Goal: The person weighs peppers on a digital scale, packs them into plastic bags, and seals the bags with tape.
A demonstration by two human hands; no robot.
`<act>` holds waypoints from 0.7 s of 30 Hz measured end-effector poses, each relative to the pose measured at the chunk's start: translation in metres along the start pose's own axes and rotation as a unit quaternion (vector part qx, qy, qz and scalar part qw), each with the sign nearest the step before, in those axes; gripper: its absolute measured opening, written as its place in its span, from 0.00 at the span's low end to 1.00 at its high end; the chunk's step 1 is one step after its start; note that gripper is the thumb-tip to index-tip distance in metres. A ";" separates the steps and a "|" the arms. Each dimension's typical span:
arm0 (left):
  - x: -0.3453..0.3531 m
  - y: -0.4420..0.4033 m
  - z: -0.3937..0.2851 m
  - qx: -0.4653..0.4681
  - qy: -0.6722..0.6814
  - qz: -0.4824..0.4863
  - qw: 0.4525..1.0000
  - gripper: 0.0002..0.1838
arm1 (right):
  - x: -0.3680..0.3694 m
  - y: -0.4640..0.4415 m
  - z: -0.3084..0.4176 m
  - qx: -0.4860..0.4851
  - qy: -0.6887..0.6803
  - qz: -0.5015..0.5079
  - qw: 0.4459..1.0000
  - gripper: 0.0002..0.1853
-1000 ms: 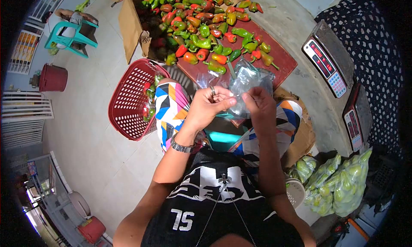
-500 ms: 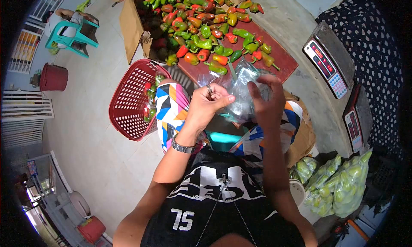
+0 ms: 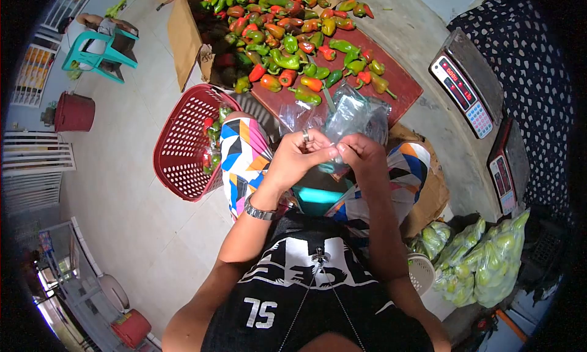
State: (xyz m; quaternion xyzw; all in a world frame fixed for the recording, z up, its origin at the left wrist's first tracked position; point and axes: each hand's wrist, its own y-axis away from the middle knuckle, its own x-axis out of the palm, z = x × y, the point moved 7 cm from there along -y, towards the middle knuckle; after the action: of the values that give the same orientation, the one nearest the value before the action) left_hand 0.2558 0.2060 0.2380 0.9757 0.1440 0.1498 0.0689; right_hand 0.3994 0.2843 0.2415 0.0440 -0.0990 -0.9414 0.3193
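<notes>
My left hand [image 3: 301,157] and my right hand [image 3: 365,159] meet above my lap, thumbs and fingertips pinched together. Between them is the near edge of a clear plastic bag [image 3: 350,116], crumpled and shiny; how much of the edge each hand grips is hard to make out. More clear plastic [image 3: 299,118] spreads just beyond my left hand. Past the bag, red, green and orange peppers [image 3: 287,59] are heaped on a dark red board [image 3: 400,104], some spilling from a cardboard box [image 3: 185,40].
By my left knee stands a red perforated basket [image 3: 177,159] with several bagged peppers [image 3: 212,141]. Two digital scales [image 3: 461,98] sit to the right. Bags of green vegetables [image 3: 489,266] rest low on the right, near a white basket [image 3: 422,272]. A teal chair [image 3: 98,53] stands far left.
My right hand has come down and left from over the bag, its fingers closing into a pinch against my left fingertips. My left hand has stayed nearly in place.
</notes>
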 end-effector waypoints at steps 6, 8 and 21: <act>-0.020 -0.001 0.007 -0.002 0.050 -0.048 0.998 0.05 | -0.014 0.010 0.007 -0.033 0.095 -0.070 0.992 0.09; -0.025 -0.001 0.005 0.002 0.002 -0.076 0.997 0.05 | -0.012 0.012 0.022 -0.061 0.110 -0.081 0.989 0.09; -0.008 0.005 0.003 -0.009 0.097 -0.014 0.995 0.08 | 0.005 0.006 0.011 -0.035 0.006 -0.053 0.998 0.07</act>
State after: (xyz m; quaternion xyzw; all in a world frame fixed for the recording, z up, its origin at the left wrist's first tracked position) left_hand 0.2510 0.1991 0.2340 0.9538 0.1623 0.2442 0.0658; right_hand 0.3977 0.2781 0.2535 0.0433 -0.0620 -0.9597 0.2706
